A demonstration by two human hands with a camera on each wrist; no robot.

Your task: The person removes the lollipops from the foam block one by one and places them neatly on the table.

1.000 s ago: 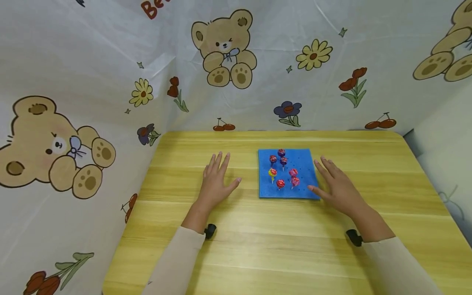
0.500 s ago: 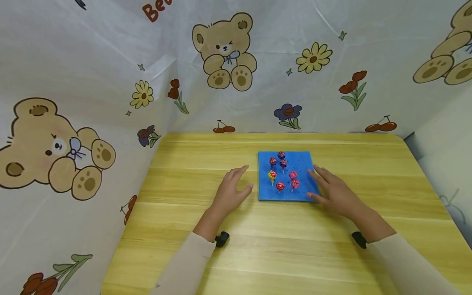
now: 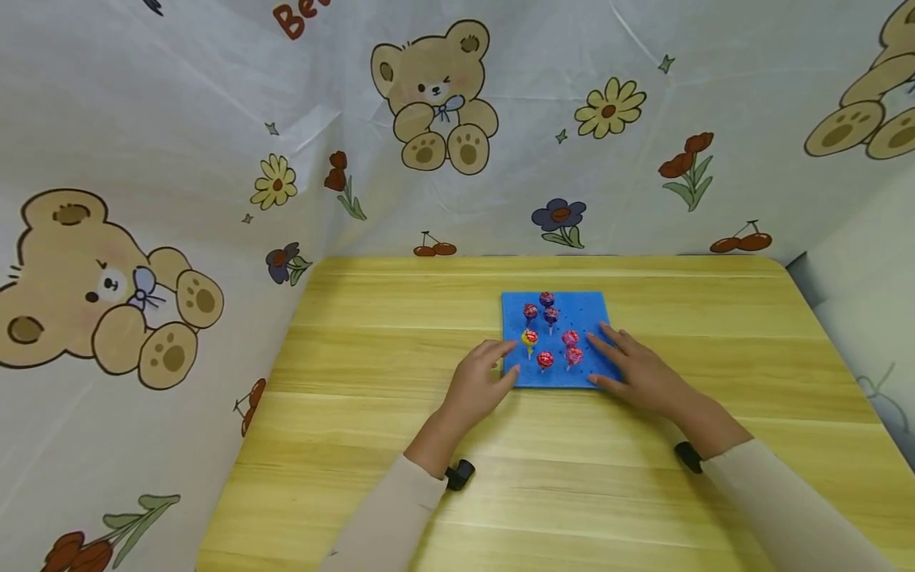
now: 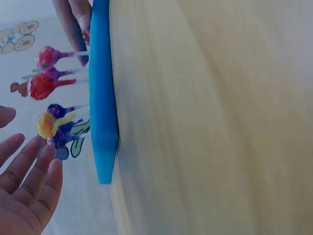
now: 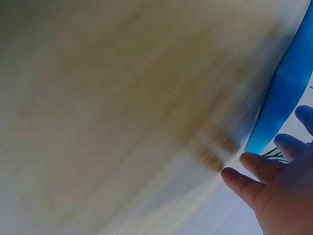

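A blue foam board (image 3: 518,306) lies on the table with several lollipops standing upright in it on their sticks. Among them are a yellow lollipop (image 3: 529,338), a red lollipop (image 3: 546,361), pink ones on the right and purple ones at the back. My left hand (image 3: 477,387) is at the board's left edge, fingers apart and a little bent, holding nothing; in the left wrist view its fingertips are close to the yellow lollipop (image 4: 46,125). Over the board's right edge spreads my right hand (image 3: 643,377), its fingertips overlapping the blue surface and nothing in its grasp.
Small holes dot the right part of the board. The wooden table (image 3: 372,318) extends around it. Behind and to the left hangs a white cloth (image 3: 515,48) printed with bears and flowers. A black band mount (image 3: 460,475) sits at the left wrist.
My left hand has moved right and slightly toward me, from bare table to the board's left edge, its fingers bending a little. The right hand has shifted slightly further over the board.
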